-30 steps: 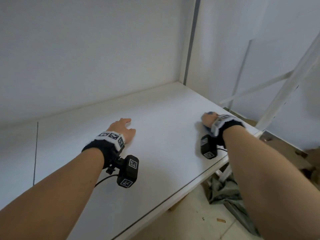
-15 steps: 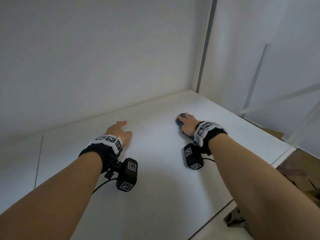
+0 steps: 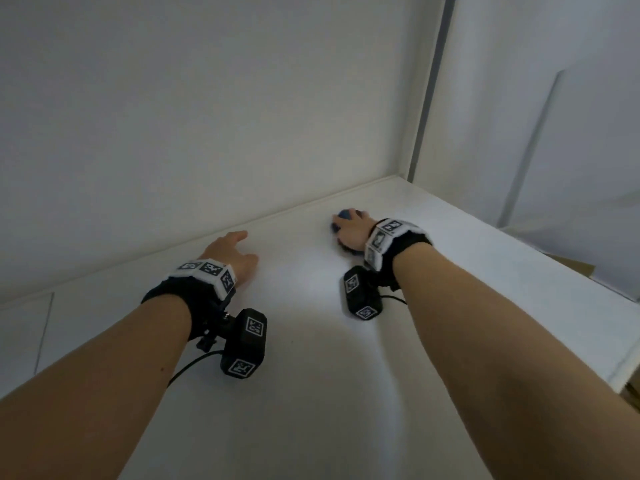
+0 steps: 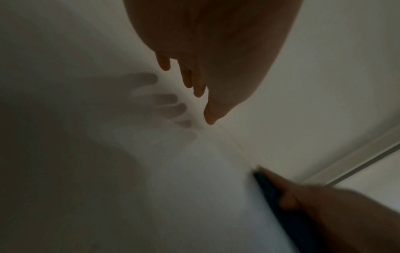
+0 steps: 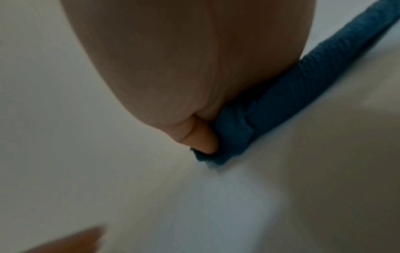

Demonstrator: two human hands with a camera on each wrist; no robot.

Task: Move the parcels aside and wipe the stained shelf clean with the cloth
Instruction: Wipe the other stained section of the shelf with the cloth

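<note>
The white shelf (image 3: 311, 393) fills the head view, and no parcel shows on it. My right hand (image 3: 351, 230) grips a bunched blue cloth (image 3: 342, 215) and presses it on the shelf close to the back wall. In the right wrist view the palm lies on the cloth (image 5: 281, 89), with the thumb (image 5: 201, 138) at its edge. My left hand (image 3: 232, 251) is to the left of it, empty, low over the shelf. Its straight fingers (image 4: 190, 80) cast a shadow on the surface. The left wrist view also catches the cloth (image 4: 279, 202).
The back wall (image 3: 207, 133) rises just past both hands. A side upright (image 3: 427, 98) closes the far right corner. The shelf's outer edge (image 3: 620, 368) runs at the right, with brown cardboard (image 3: 571, 266) beyond it. A seam (image 3: 45, 327) crosses the shelf at the left.
My right hand has slid the cloth from the shelf's right front edge leftward and back toward the wall. My left hand has stayed about where it was.
</note>
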